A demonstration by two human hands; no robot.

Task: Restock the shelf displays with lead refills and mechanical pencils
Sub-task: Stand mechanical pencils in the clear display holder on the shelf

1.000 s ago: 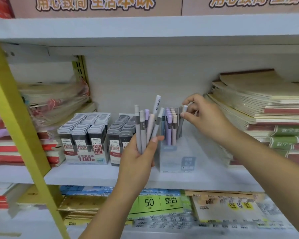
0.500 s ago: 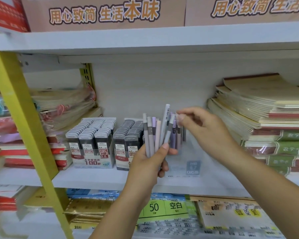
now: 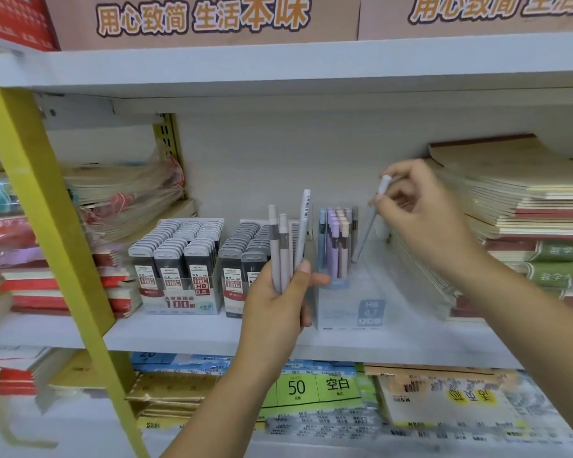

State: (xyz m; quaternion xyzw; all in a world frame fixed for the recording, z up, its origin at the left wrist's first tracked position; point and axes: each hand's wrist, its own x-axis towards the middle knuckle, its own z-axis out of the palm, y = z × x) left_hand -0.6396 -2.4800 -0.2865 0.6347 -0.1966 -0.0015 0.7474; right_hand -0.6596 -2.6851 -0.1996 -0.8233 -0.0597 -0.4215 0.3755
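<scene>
Shelf [image 3: 179, 335]: white board running across your view; everything below stands on it, with a second white board overhead.
Yellow upright [image 3: 47, 226]: slants across the left side, in front of the shelf.
Notebooks [image 3: 526, 200]: tall flat stack at the right end of the shelf, spines toward you, just beside your right wrist.
Wrapped stacks [image 3: 123, 193]: plastic-covered piles at the left end, behind the upright.
Paper packs [image 3: 311, 388]: lie on the tier below; one green label reads 50.
Lead refill displays [image 3: 179, 259]: two trays side by side, left of centre, both packed with dark cases in upright rows. The right tray is partly hidden by your left hand.
Pencil display box [image 3: 354, 302]: clear, just right of the refill trays, label reading HB 0.7 on its front.
Standing pencils [image 3: 334, 239]: upright in the left part of the box, lilac, blue, beige and grey.
Right hand [image 3: 424, 216]: above and right of the box, fingers curled, pinching one pencil near its cap.
Left hand [image 3: 278, 309]: in front of the box's left edge, wrapped round a bunch, thumb across the front.
Bundle of pencils [image 3: 283, 246]: a few, caps up, one white barrel taller than the rest.
Single pencil [image 3: 369, 223]: tilted, tip down-left at the box's open top, right of the standing ones; you cannot tell whether it is past the rim.
</scene>
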